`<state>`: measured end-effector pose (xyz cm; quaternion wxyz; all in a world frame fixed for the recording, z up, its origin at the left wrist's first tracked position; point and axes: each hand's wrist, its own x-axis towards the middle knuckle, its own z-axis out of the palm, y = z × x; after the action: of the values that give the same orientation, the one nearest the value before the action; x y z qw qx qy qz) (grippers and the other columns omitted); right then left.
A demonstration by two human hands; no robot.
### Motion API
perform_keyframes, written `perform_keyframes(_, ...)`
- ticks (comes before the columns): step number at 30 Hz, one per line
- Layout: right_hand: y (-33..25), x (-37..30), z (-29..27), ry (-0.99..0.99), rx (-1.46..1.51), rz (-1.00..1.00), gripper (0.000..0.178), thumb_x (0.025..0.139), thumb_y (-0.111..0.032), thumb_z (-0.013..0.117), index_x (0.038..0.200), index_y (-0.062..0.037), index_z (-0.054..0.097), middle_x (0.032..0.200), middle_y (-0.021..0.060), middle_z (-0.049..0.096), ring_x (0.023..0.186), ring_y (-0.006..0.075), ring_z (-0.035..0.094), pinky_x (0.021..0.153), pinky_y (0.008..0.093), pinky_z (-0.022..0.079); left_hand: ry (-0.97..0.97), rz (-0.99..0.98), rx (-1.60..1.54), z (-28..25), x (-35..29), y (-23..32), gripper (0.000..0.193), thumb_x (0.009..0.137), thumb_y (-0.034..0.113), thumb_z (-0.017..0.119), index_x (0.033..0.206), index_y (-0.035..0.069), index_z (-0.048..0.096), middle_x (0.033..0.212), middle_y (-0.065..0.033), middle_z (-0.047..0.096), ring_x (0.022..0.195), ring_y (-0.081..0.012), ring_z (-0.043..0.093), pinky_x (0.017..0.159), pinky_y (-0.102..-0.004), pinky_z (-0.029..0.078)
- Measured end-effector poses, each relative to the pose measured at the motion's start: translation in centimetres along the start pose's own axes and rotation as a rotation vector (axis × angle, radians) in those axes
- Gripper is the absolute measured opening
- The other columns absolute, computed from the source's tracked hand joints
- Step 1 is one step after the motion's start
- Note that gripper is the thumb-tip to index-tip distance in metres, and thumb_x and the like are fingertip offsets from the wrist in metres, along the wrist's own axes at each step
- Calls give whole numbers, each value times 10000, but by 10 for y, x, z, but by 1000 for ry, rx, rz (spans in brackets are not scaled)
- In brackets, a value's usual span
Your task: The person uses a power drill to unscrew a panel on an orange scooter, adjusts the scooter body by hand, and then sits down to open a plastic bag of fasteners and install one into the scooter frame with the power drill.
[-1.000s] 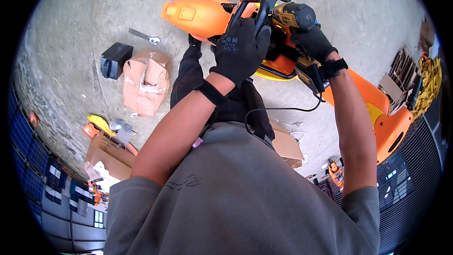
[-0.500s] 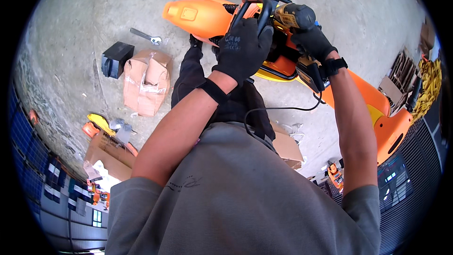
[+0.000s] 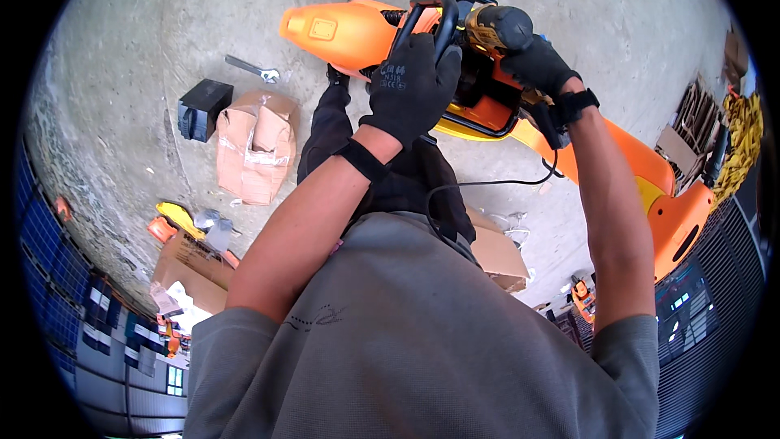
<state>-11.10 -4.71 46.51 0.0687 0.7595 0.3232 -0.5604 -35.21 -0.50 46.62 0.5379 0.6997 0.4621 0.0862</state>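
Observation:
My left hand (image 3: 413,85), in a black work glove, is closed round a black tubular bar (image 3: 448,16) on a long orange and yellow machine (image 3: 345,35). Its fingertips are partly hidden by the bar and glove. A yellow and black cordless drill (image 3: 510,29) is gripped in my right hand (image 3: 539,67), also gloved. The drill sits over the machine's middle, beside the bar. Its front end points left and down among the parts, where I cannot make out what its tip touches. Below the drill, an open dark cavity with orange panels (image 3: 494,107) shows in the machine.
On the concrete floor to the left lie an adjustable wrench (image 3: 253,69), a black box-shaped block (image 3: 204,110) and a taped cardboard box (image 3: 258,146). Another carton (image 3: 193,268) stands lower left. A black cable (image 3: 496,187) runs between my body and right wrist. Yellow material (image 3: 738,146) lies far right.
Both hands have shifted slightly left, the drill moving with the right one. The left hand stays on the bar, and the view has shifted a little.

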Motion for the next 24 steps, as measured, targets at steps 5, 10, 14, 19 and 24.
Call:
perform_keyframes(5,22,5,2,39,77,-84,195,770,-180,659,871,-13,650,714,86,656,617,160,626,554,301,494,13,44,22,3,1,-3,457,942,242,537,1323,-6,488,964,-147,684,906,-295,668,802,-412,510)
perform_keyframes(10,35,4,10,206,-78,-365,221,763,-194,682,916,-36,664,756,101,669,685,204,645,641,329,516,107,115,82,5,-1,-5,343,937,254,558,1164,-5,560,939,-164,662,879,-333,657,784,-419,512)
perform_keyframes(14,37,1,6,144,-44,-238,258,778,-184,684,991,-40,667,828,115,681,785,215,661,720,333,526,44,82,71,-2,0,-3,305,938,266,563,1080,-4,573,911,-180,649,863,-354,651,768,-432,512)
perform_keyframes(19,40,-22,13,168,228,-272,345,794,-98,668,1126,-21,615,986,103,672,926,199,650,799,342,525,263,271,383,-8,3,-9,244,902,225,583,978,-7,572,909,-176,621,879,-344,622,712,-442,505)
perform_keyframes(24,76,-59,44,441,168,-656,439,788,-14,703,1205,-22,567,1075,82,629,984,189,610,868,339,511,-12,-95,-497,-71,-29,30,280,894,55,473,1140,8,598,921,-50,601,815,-94,573,646,-259,496)
